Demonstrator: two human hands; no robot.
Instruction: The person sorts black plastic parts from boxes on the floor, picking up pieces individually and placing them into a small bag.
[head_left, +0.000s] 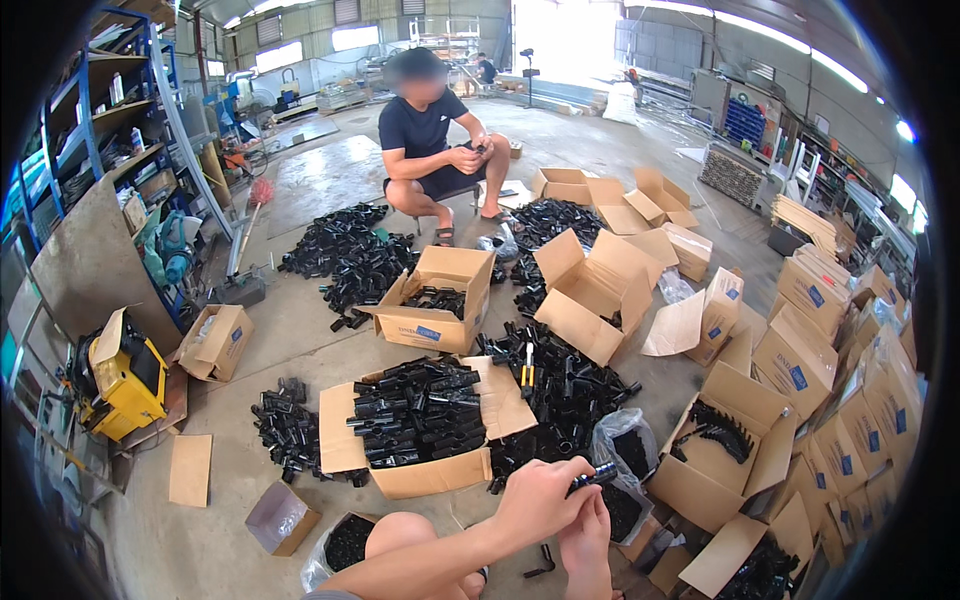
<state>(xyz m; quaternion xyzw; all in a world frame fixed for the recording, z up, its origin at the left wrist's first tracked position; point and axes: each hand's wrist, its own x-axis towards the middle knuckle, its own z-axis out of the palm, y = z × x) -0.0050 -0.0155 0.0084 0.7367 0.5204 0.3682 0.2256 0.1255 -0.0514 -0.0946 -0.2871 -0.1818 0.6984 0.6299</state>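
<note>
Black part (594, 478) gripped in L hand (540, 502); R hand (586, 532) just below, can't tell if gripping too

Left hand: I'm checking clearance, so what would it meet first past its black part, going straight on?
Probably the open plastic bag beyond the left hand, though depth is unclear.

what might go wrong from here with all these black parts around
The small black part held between the person's left hand and right hand might slip and be hard to pick out among similar pieces on the floor. The open carton in front is heaped with black pieces, so a knock could spill some. The yellow-handled tool on the loose pile might slide or get covered.
</note>
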